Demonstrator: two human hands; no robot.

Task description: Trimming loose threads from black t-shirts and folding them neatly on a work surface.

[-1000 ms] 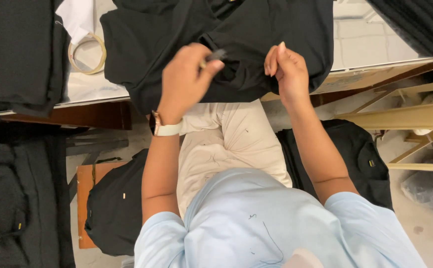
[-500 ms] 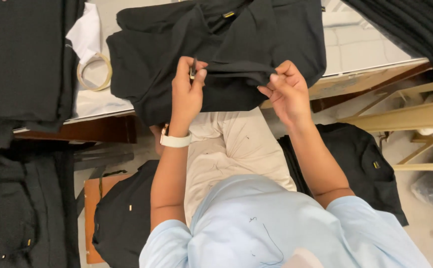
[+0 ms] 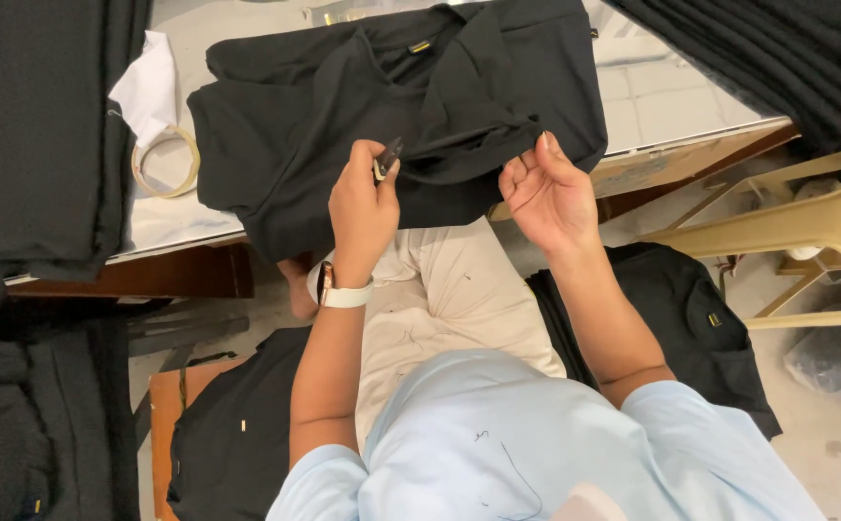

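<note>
Here we see a black shirt spread on the counter, its lower part hanging over the counter's near edge toward us. Our left hand sits at that near edge, in front of the shirt's middle; its fingers are clenched around a small dark tool whose tip pokes up against the fabric, though the tool is too small for us to name its kind. A white-strapped watch wraps the left wrist. Our right hand is just beside the left, palm turned up, its fingers grasping a folded ridge of the shirt's hem and lifting it slightly off the counter's edge. Toward the counter's left edge lie a pale ring of tape and a white cloth, both just beside the shirt's sleeve. A pile of black garments covers the far left side, and more dark fabric lies at the counter's far right corner. Below the counter, another black garment rests on the floor to our right, near a tan plastic chair.
</note>
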